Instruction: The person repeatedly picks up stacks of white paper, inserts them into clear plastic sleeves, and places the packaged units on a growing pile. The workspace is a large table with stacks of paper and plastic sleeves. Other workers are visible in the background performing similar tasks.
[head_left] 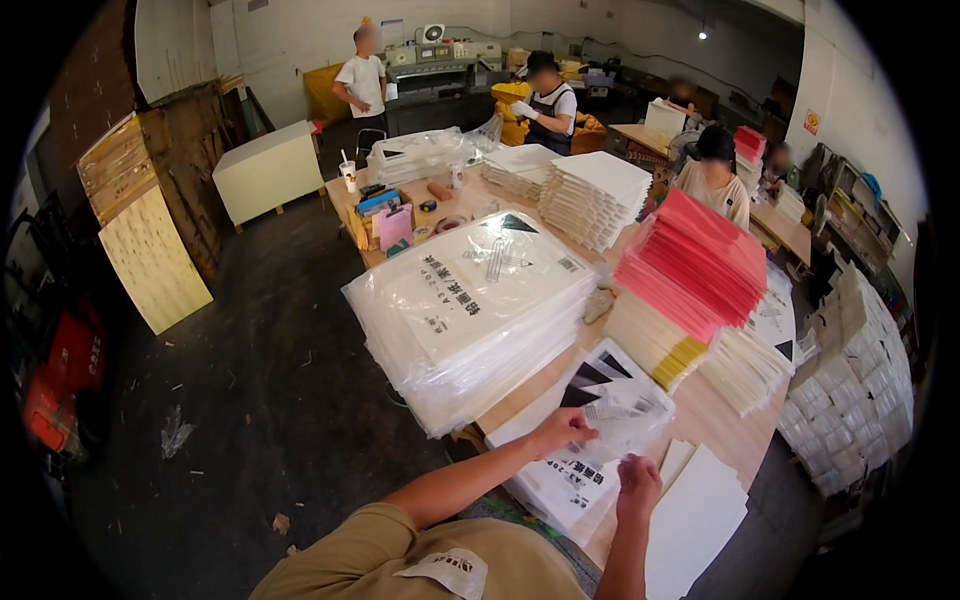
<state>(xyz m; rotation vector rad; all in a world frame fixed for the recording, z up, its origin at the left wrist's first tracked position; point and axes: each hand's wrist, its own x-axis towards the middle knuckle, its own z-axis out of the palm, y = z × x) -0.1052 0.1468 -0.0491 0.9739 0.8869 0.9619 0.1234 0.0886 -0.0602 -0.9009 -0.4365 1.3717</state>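
My left hand (566,431) is closed on the near edge of a clear printed plastic bag (632,408), fingers pinched together. At the bag's near right corner, my right hand (638,486) is curled closed, its fingertips at the film. The bag lies across a low pile of printed packs on the table, and dark shapes show at its far left. Under my hands, the front of a printed white pack (570,490) shows. Right of my right hand lie loose white paper sheets (697,520), slightly fanned.
A tall stack of plastic-wrapped paper packs (470,300) stands left of my hands. Beyond the bag are stacked red sheets (690,265) and white paper piles (595,195). Small tools and tape lie at the far left of the wooden table (520,405). Several people work farther back.
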